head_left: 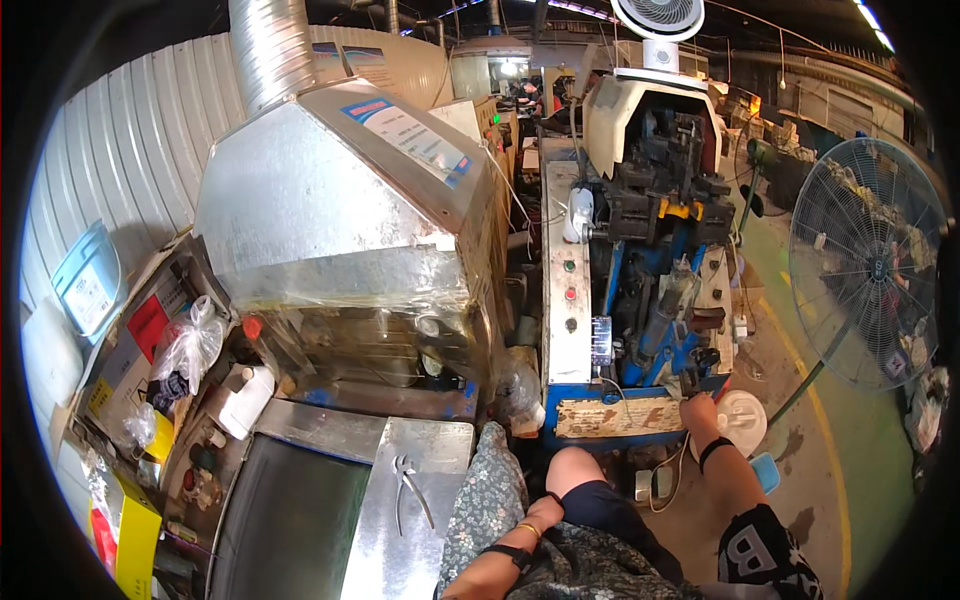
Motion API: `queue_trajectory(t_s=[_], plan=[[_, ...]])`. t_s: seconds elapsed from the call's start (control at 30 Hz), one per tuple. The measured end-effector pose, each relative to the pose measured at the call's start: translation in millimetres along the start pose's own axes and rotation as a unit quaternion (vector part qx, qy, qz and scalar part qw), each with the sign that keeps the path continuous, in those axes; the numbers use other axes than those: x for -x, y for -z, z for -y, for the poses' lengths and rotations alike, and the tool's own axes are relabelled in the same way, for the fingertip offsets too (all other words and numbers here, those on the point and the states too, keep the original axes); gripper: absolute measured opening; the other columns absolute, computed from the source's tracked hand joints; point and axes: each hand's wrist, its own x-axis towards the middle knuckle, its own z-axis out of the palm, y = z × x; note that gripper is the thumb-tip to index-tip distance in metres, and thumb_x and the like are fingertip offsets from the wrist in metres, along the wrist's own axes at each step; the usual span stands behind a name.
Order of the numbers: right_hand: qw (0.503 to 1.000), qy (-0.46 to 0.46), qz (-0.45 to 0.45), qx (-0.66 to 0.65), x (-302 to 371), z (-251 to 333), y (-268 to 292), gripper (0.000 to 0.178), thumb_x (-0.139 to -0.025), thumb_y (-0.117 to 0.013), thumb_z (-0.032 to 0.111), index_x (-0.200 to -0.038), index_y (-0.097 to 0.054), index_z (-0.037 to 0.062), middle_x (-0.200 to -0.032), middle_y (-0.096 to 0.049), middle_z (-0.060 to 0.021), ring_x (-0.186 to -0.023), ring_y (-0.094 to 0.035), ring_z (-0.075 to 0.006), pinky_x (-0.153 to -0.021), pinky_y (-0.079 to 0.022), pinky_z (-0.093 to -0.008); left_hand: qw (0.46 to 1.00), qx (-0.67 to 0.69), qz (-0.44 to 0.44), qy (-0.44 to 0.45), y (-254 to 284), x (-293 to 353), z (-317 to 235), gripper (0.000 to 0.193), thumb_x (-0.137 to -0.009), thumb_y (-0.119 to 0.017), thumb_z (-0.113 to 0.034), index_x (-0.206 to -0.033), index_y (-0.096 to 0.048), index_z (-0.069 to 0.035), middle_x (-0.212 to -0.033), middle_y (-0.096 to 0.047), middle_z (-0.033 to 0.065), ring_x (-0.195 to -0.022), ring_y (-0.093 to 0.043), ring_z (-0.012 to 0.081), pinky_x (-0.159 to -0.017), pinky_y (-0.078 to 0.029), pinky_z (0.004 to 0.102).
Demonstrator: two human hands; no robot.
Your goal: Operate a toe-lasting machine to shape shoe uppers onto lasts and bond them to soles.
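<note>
My right hand [700, 412] reaches forward to the lower right front of a blue and white machine [573, 330]. Its fingers look closed at a small dark part there, too hidden to name. Close to my lap, above the dark floral cloth [600, 560] and beside my bent knee, is my left hand [543, 513]. Its fingers are mostly out of sight, so what they do cannot be made out. Metal pincers [408, 488] with long curved handles lie on a bare metal plate [375, 560] to the left.
A sheet-metal hood [320, 190] with plastic sheeting rises at left above a dark conveyor belt [290, 520]. A white jug [241, 400] and a yellow box [138, 540] stand farther left. At right are a large floor fan [868, 265] and a white round-lidded bucket [742, 425].
</note>
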Motion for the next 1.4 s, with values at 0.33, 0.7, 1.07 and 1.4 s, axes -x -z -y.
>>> queue_trajectory(t_s=[0.33, 0.7, 1.07, 1.4], plan=[[1.000, 0.016, 0.004, -0.001, -2, -11, -2, 0.033, -0.082, -0.055, 0.020, -0.093, -0.068, -0.0079, -0.097, -0.066, -0.0286, -0.090, -0.066, -0.0400, -0.079, -0.054, -0.0446, 0.998, 0.056, 0.025, -0.007, -10, -3, 7, 0.047, -0.085, -0.048, -0.024, -0.123, -0.055, 0.002, -0.123, -0.057, 0.0262, -0.118, -0.053, 0.0386, -0.100, -0.041, 0.0410], [0.998, -0.017, 0.065, -0.018, 4, -4, 14, 0.034, -0.082, -0.055, 0.020, -0.097, -0.065, -0.0095, -0.104, -0.064, -0.0290, -0.099, -0.063, -0.0400, -0.085, -0.051, -0.0442, 0.995, 0.041, 0.088, -0.023, -12, -13, 5, 0.051, -0.089, -0.052, -0.036, -0.127, -0.055, -0.002, -0.130, -0.055, 0.0213, -0.123, -0.050, 0.0351, -0.104, -0.038, 0.0394], [1.000, -0.002, 0.019, -0.012, 2, -10, 4, 0.033, -0.082, -0.056, 0.022, -0.095, -0.068, -0.0057, -0.101, -0.067, -0.0252, -0.094, -0.065, -0.0384, -0.084, -0.052, -0.0434, 0.996, 0.049, 0.066, -0.023, -15, -12, 5, 0.051, -0.088, -0.053, -0.035, -0.127, -0.056, -0.002, -0.128, -0.056, 0.0216, -0.122, -0.051, 0.0353, -0.104, -0.038, 0.0392], [0.997, -0.035, 0.058, -0.024, 10, -1, 18, 0.036, -0.082, -0.059, 0.024, -0.099, -0.067, -0.0072, -0.104, -0.065, -0.0264, -0.099, -0.063, -0.0384, -0.086, -0.051, -0.0434, 0.997, 0.025, 0.073, -0.026, -17, -15, 8, 0.051, -0.088, -0.053, -0.034, -0.129, -0.054, -0.004, -0.132, -0.054, 0.0201, -0.124, -0.050, 0.0337, -0.104, -0.038, 0.0396]])
